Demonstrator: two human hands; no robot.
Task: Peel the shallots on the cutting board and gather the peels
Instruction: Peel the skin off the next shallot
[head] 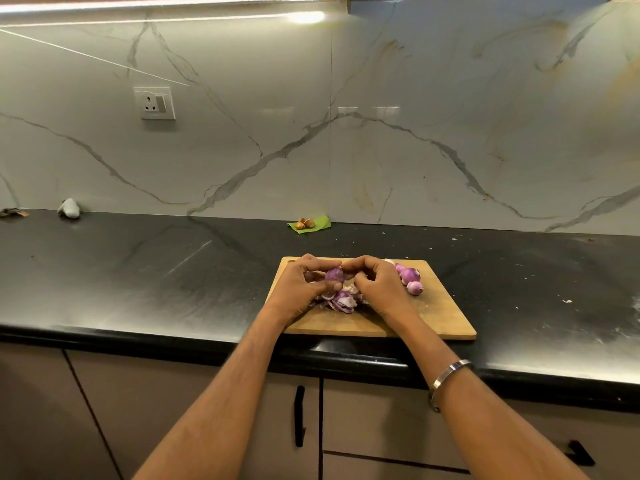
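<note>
1. One view only, from a camera on the person's head, wide-angle, with straight edges bowed.
2. It faces forward and down, across the worktop to the wall.
3. Both forearms reach in from the bottom edge; the board lies at arm's length, below centre.
4. Cupboard doors fill the bottom.

Shallot held over board: purple. Peels: purple with white. Loose shallots: pink-purple. Cutting board: tan wood. Surface: black, faint grey streaks. Backsplash: white, grey veining, some ochre. Leaf: green. Bracelet: silver.
</note>
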